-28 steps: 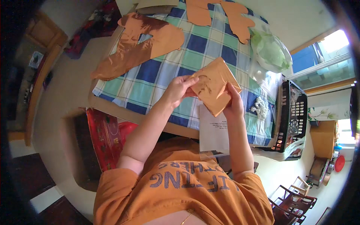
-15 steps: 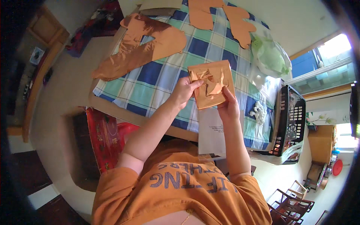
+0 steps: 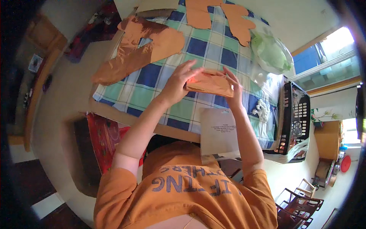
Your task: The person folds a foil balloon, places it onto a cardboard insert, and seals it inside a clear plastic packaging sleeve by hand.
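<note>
A folded, rose-gold foil balloon (image 3: 211,84) is held above the checked tablecloth, tilted so that its near edge faces me. My left hand (image 3: 176,84) grips its left end, with the fingers stretched along the top. On the opposite end, my right hand (image 3: 235,87) holds it between thumb and fingers; part of the grip is hidden behind the foil. Below the hands, a white printed card (image 3: 218,131) in a clear sleeve lies over the table's near edge. Flat on the cloth at the left is a large, unfolded foil balloon (image 3: 164,41).
Two more flat foil shapes (image 3: 239,23) lie at the far side. A pale green plastic bag (image 3: 272,53) and a white bundled cord (image 3: 262,110) are on the right, beside a black basket (image 3: 297,118). A red box (image 3: 102,139) stands below the table's left edge.
The folded balloon has tipped from facing me broadly to nearly edge-on. My hands have moved from its front to its two ends, and the left fingers have stretched out. More of the card shows.
</note>
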Tool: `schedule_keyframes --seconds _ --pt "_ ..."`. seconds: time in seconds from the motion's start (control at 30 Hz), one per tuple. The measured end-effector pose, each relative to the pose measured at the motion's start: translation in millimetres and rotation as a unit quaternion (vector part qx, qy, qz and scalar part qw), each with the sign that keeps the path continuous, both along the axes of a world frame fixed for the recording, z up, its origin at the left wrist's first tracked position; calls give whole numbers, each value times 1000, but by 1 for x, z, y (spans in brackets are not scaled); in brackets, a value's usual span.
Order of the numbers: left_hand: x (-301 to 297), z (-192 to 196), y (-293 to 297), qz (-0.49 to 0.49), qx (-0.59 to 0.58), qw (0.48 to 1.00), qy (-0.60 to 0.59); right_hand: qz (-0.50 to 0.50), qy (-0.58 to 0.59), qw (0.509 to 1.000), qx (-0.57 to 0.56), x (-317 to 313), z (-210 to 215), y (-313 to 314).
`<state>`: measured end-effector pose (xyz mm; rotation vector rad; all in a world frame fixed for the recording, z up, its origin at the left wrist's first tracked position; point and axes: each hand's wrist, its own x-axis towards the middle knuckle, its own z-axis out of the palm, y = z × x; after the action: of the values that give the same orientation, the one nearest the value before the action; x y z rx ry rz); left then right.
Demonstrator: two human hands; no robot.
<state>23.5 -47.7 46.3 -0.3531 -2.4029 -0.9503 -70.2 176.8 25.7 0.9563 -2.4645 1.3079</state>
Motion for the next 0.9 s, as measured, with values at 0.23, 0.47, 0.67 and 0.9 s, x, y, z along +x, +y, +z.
schedule_keyframes --seconds 0.23,0.47,0.67,0.9 --pt "19 -63 -10 134 158 972 -113 -101 101 982 124 -22 -18 9" --pt "-10 -34 -9 171 202 943 -201 -105 -177 978 18 -2 -19 4" --pt "-3 -52 -8 34 127 985 -111 -53 -123 990 41 -5 -29 6" --pt "30 -55 -11 6 62 997 -45 -41 -114 990 69 38 6 44"
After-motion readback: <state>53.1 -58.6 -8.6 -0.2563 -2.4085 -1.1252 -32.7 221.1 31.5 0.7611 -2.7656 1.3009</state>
